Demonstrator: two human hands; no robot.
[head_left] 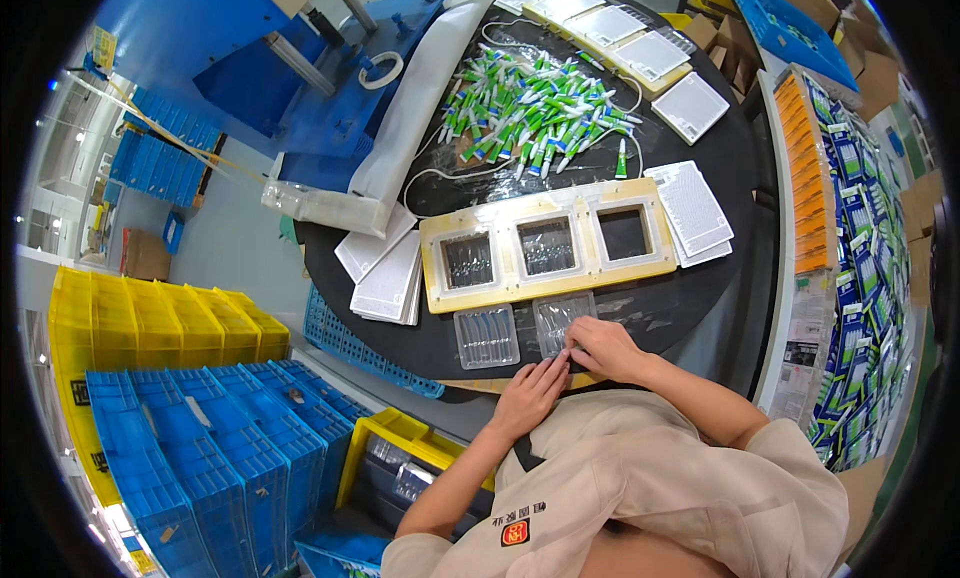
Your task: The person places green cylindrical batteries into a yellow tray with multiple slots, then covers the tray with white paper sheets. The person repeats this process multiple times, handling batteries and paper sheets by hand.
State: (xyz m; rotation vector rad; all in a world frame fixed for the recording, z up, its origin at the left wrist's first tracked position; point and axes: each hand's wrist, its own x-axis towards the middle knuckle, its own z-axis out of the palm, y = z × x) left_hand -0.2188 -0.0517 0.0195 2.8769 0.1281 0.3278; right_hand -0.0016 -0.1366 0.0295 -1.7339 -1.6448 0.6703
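My right hand [604, 348] has its fingers bent and pinched at the near right part of a clear plastic blister tray [556, 318]. Close beside it, my left hand [533, 394] lies with fingers stretched out at the tray's near edge; its thumb is hidden. Left of that tray rests a second clear blister tray [486, 338] with long grooves. Just beyond both sits a pale yellow frame [507, 220] with three white-rimmed square openings. Dark table or contents show through them; I cannot tell which.
Green-and-white tubes [545, 108] are heaped farther back on the round black table [660, 328]. White cards [690, 210] flank the frame. Another frame [600, 33] carries white cards. Blue machinery [330, 108] stands back left, blue crates [210, 438] near left, packed blister packages [860, 278] right.
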